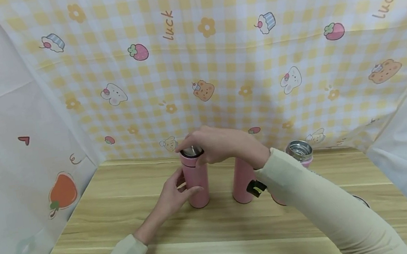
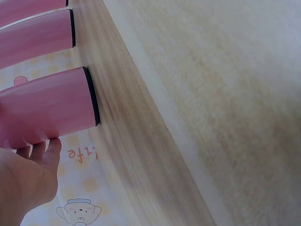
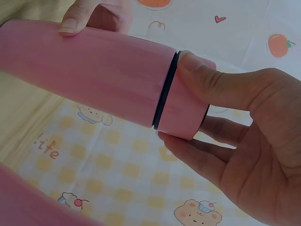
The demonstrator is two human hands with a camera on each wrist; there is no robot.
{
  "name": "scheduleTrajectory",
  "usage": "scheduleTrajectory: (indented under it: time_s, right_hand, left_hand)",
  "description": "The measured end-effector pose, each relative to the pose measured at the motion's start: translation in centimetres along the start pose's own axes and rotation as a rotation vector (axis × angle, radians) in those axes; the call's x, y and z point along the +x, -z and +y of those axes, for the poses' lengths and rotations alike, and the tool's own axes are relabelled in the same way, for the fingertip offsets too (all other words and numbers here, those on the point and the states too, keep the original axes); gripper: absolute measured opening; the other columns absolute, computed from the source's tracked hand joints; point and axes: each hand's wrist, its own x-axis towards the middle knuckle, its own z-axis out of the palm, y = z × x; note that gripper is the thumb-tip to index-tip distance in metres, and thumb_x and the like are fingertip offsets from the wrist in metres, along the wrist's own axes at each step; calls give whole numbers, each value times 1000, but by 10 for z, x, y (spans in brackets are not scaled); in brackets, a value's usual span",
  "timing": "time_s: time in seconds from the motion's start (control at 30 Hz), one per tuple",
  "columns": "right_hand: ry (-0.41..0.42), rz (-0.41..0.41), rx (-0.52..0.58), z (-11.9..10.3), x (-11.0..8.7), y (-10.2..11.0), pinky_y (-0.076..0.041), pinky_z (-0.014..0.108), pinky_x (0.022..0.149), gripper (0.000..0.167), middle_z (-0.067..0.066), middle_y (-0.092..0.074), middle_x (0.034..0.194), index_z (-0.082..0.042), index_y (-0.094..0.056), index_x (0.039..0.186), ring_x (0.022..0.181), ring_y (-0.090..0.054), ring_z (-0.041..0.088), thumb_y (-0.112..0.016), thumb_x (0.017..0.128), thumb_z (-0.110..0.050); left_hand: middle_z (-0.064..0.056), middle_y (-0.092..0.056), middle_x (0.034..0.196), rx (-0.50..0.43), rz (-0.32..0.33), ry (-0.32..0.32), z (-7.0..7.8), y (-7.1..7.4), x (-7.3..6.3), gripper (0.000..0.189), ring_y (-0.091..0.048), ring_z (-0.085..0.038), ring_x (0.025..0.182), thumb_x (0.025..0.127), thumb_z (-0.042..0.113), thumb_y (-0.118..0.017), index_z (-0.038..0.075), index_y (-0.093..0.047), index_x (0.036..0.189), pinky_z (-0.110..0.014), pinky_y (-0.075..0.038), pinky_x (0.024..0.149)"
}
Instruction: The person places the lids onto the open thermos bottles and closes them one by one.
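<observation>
A pink thermos bottle (image 1: 197, 184) stands upright on the wooden table. My left hand (image 1: 172, 195) grips its body from the left, thumb across the front; the left wrist view shows the fingers curled behind the bottle (image 2: 51, 106). Above, my right hand (image 1: 215, 142) holds the pink lid (image 3: 183, 103) between thumb and fingers. The lid sits on the bottle, with a dark ring between the two in the right wrist view. The left thumb (image 3: 77, 19) shows on the body there too.
A second pink bottle (image 1: 243, 180) stands to the right, its top hidden by my right arm. Farther right is an open bottle with a bare metal mouth (image 1: 299, 150), partly covered by the sleeve. A round rim (image 1: 361, 200) shows beyond the sleeve. Patterned cloth (image 1: 218, 64) hangs behind.
</observation>
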Motion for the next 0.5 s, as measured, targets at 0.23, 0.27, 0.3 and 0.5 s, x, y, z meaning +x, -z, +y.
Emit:
scheduleTrajectory:
  time_s: [0.23,0.27,0.3,0.5]
  right_hand:
    - [-25,3,-73,-5,2,1,-49,25,78,57,2,-64,130,-13,-61,142,91,-58,13,-75,88,2]
    - [-33,4,-79,-6,2,1,-49,25,76,57,1,-65,128,-14,-61,142,89,-57,13,-75,88,1]
    - [-40,6,-87,-6,2,0,-49,25,76,57,1,-66,126,-14,-61,141,87,-57,13,-75,88,1]
    - [-69,23,-105,-9,2,0,-50,24,75,53,0,-67,122,-16,-63,140,87,-59,10,-76,90,-4]
  left_hand:
    - [-13,-57,136,-11,7,12,2,0,0,64,-54,-30,127,90,13,-80,7,-48,146,-40,-49,102]
    - [-14,-57,136,-9,7,13,2,0,0,65,-54,-30,127,90,13,-80,7,-48,146,-40,-49,102]
    - [-14,-57,136,-9,6,13,2,0,0,65,-54,-30,127,90,13,-80,7,-48,146,-40,-49,102]
    - [-15,-55,138,-8,5,12,1,-1,-1,66,-52,-32,129,90,13,-80,5,-47,146,-42,-47,104]
